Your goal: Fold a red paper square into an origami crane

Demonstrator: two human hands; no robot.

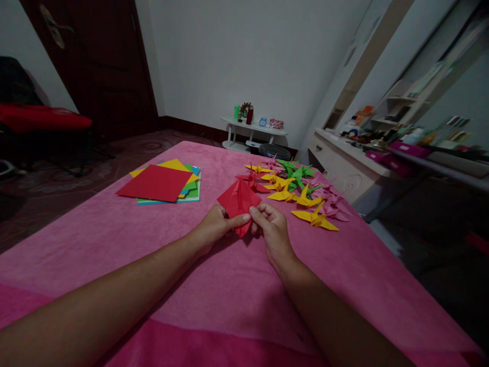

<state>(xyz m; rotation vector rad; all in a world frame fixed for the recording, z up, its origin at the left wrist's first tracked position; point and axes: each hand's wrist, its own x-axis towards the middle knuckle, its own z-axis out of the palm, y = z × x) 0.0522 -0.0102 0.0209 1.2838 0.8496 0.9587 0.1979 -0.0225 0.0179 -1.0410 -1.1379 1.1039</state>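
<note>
A partly folded red origami paper point(239, 196) is held up between my two hands above the pink cloth. My left hand point(218, 224) pinches its lower left edge, thumb lying across the front. On the lower right, my right hand point(270, 223) grips the sheet with the thumb on top and the fingers curled beneath. Creases run down the middle of the paper, and its lower tip points toward me. Just behind it lie folded red paper cranes point(252, 181), partly hidden by the sheet.
Yellow cranes point(316, 218), green cranes point(296, 172) and pink cranes point(332, 199) spread over the right side of the pink-covered surface point(171, 295). A stack of coloured paper sheets point(156, 183) lies on the left. A white shelf point(255, 126) stands by the far wall, a cluttered dresser point(344, 158) at right.
</note>
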